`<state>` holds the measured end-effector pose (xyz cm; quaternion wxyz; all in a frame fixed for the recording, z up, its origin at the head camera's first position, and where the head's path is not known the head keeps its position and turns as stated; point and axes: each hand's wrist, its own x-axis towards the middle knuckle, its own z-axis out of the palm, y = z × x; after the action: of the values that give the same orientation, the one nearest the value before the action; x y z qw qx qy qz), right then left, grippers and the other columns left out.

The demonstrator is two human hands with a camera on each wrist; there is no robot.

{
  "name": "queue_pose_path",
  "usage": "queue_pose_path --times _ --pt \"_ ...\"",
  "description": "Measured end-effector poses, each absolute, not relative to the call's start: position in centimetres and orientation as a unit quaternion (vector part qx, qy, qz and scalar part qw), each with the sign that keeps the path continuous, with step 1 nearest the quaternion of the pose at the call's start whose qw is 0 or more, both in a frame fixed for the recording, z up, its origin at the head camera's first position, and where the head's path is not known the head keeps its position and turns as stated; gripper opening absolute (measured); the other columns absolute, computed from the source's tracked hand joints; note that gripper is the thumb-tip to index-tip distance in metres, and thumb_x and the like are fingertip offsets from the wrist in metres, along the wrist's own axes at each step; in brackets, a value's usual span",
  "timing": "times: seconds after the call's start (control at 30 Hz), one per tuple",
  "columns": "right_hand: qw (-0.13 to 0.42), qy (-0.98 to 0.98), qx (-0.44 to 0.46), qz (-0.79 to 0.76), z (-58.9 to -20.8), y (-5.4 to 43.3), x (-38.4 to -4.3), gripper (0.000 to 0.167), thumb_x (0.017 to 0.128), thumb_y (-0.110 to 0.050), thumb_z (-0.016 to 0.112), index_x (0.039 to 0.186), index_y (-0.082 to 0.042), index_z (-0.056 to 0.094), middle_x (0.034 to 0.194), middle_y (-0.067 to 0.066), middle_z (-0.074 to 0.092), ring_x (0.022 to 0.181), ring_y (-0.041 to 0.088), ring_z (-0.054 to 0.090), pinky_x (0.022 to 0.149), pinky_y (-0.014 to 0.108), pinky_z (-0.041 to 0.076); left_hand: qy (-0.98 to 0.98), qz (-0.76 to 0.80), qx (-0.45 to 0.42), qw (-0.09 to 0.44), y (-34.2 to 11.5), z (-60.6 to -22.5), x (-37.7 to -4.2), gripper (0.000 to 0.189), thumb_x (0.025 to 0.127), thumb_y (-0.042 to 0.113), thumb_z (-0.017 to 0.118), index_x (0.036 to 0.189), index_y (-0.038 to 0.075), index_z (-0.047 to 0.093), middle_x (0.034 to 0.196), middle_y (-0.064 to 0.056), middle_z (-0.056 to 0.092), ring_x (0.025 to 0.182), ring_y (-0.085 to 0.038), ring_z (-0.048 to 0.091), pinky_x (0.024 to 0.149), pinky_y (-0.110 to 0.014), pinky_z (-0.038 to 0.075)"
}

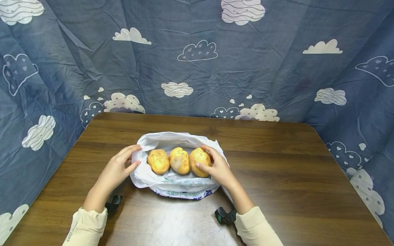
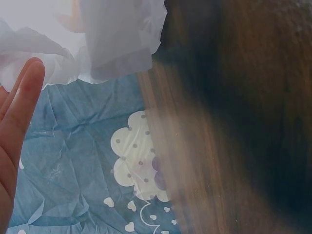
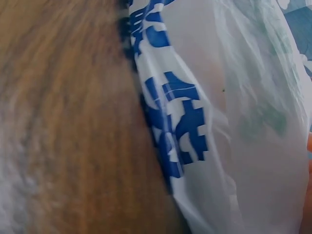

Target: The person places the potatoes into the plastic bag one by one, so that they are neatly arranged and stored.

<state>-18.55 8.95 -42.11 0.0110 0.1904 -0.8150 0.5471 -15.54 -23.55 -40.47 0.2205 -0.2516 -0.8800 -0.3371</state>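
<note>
A white plastic bag (image 1: 181, 186) with blue print lies open on the table, holding three yellowish potatoes in a row: a left potato (image 1: 158, 162), a middle potato (image 1: 180, 161) and a right potato (image 1: 200, 158). My right hand (image 1: 218, 168) reaches over the bag's right side and grips the right potato between thumb and fingers. At the bag's left rim, my left hand (image 1: 118, 167) touches the plastic, thumb and fingers spread apart. Straight fingers (image 2: 30, 85) show beside the bag in the left wrist view. Printed plastic (image 3: 190, 122) fills much of the right wrist view.
The brown wooden table (image 1: 277, 171) extends to both sides of the bag. Behind it hangs a dark blue cloth (image 1: 197, 78) with cloud patterns. A black device (image 1: 226, 216) sits at the right wrist, another black device (image 1: 114, 204) at the left.
</note>
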Motion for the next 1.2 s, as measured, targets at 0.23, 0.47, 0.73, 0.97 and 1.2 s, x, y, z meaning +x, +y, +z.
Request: queue_pose_path --times 0.23,0.47,0.73,0.97,1.2 --pt "0.033 -0.820 0.193 0.538 -43.2 9.0 -18.9 0.052 0.075 -0.009 0.073 0.121 -0.002 0.050 0.120 0.013 0.050 0.104 0.024 0.050 0.090 0.038 0.045 -0.880 -0.336 -0.252 0.223 -23.5 -40.5 -15.5 0.043 0.070 -0.009 0.070 0.111 -0.004 0.056 0.114 -0.017 0.054 0.100 -0.027 0.053 0.072 -0.033 0.054" --pt "0.060 -0.798 0.219 0.558 -41.4 8.7 -17.9 0.042 0.076 0.007 0.066 0.115 0.012 0.050 0.119 0.025 0.049 0.112 0.035 0.045 0.098 0.043 0.037 -0.881 -0.331 -0.252 0.226 -23.4 -40.5 -15.6 0.043 0.070 -0.009 0.070 0.110 -0.004 0.056 0.114 -0.016 0.055 0.100 -0.025 0.053 0.075 -0.027 0.052" --pt "0.074 -0.791 0.218 0.567 -39.6 8.7 -17.0 0.033 0.080 0.009 0.060 0.111 0.014 0.052 0.119 0.030 0.048 0.113 0.037 0.044 0.099 0.045 0.035 -0.883 -0.325 -0.250 0.229 -23.3 -40.5 -15.7 0.043 0.070 -0.008 0.070 0.111 -0.003 0.057 0.113 -0.015 0.055 0.099 -0.025 0.054 0.074 -0.030 0.053" --pt "0.084 -0.765 0.237 0.592 -39.4 8.9 -17.1 0.030 0.082 0.011 0.057 0.111 0.016 0.051 0.114 0.030 0.051 0.107 0.041 0.048 0.097 0.044 0.038 -0.882 -0.328 -0.248 0.228 -23.4 -40.6 -15.8 0.043 0.071 -0.007 0.070 0.111 -0.003 0.056 0.113 -0.016 0.055 0.099 -0.025 0.053 0.074 -0.031 0.053" --pt "0.091 -0.754 0.239 0.605 -38.4 9.3 -17.0 0.029 0.083 0.012 0.054 0.111 0.017 0.050 0.111 0.032 0.052 0.104 0.043 0.049 0.095 0.047 0.039 -0.889 -0.307 -0.236 0.245 -23.4 -40.5 -15.8 0.044 0.073 -0.001 0.072 0.113 -0.002 0.056 0.113 -0.014 0.055 0.094 -0.023 0.055 0.070 -0.030 0.053"
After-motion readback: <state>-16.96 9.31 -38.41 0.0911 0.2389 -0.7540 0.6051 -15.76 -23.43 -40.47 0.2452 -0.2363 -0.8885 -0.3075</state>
